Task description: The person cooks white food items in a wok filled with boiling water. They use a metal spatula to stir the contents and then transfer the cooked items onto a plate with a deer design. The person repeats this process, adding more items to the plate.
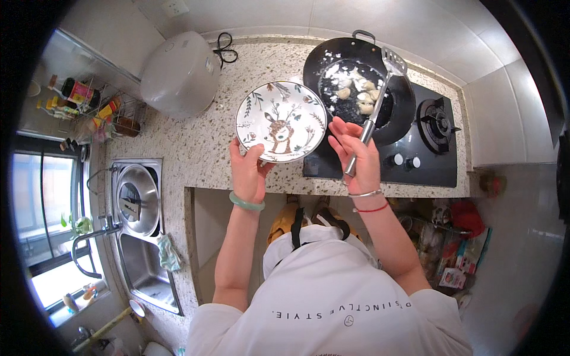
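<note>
My left hand (247, 172) grips the near-left rim of a white plate (300, 127) painted with a deer and leaves, its thumb on top. The plate has no food on it and is held over the counter, left of a black wok (401, 107). In my right hand (363, 154) is the steel handle of a slotted turner (380, 95), its fingers partly extended toward the plate. The turner's slotted head is over the wok's far-right rim. Pale yellowish food pieces (366, 98) and white bits lie in the wok; their exact kind I cannot tell.
The wok sits on a black gas hob (386, 173) with a second burner (439, 123) at right. A grey rounded appliance (181, 74) stands at the back left. Farther left are a steel sink (145, 267) with a round lid (138, 202) and a bottle rack (119, 113).
</note>
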The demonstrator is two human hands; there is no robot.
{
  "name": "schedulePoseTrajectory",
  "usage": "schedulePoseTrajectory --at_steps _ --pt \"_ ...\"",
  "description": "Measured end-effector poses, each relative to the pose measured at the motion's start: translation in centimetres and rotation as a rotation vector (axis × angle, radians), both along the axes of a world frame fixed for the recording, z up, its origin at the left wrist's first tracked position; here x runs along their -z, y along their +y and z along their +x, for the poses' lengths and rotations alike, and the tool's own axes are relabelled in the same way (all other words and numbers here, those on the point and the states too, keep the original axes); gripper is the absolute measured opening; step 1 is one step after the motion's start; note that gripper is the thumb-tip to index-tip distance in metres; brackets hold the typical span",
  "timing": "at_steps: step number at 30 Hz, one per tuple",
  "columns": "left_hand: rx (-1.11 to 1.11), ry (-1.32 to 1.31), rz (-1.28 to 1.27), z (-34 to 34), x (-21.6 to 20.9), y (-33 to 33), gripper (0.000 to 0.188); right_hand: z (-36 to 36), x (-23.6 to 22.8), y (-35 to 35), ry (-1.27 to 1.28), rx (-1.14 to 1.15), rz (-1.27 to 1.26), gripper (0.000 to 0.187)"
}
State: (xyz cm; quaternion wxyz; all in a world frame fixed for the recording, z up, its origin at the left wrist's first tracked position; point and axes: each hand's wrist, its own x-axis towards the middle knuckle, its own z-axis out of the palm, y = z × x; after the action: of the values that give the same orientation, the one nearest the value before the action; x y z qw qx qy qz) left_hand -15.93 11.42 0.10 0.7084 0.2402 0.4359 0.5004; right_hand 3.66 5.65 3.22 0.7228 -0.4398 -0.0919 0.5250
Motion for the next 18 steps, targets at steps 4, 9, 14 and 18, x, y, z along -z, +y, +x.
schedulePoseTrajectory --at_steps 4,9,14,18 --pt "0.081 -0.057 -0.009 2.2 -1.5 -0.6 0.043 5.2 -1.5 -2.2 -0.225 -0.147 -0.156 0.012" --pt "0.147 -0.07 0.003 4.6 -2.0 -0.6 0.04 12.4 -4.1 -5.5 -0.597 -0.312 -0.487 0.027" --pt "0.183 -0.076 0.014 5.9 -1.7 -0.5 0.043 19.5 -5.1 -7.3 -1.488 -0.36 -0.588 0.027" --pt "0.172 -0.097 -0.01 6.9 -1.6 -0.5 0.047 22.3 -8.0 -6.7 -1.902 -0.483 -0.678 0.026"
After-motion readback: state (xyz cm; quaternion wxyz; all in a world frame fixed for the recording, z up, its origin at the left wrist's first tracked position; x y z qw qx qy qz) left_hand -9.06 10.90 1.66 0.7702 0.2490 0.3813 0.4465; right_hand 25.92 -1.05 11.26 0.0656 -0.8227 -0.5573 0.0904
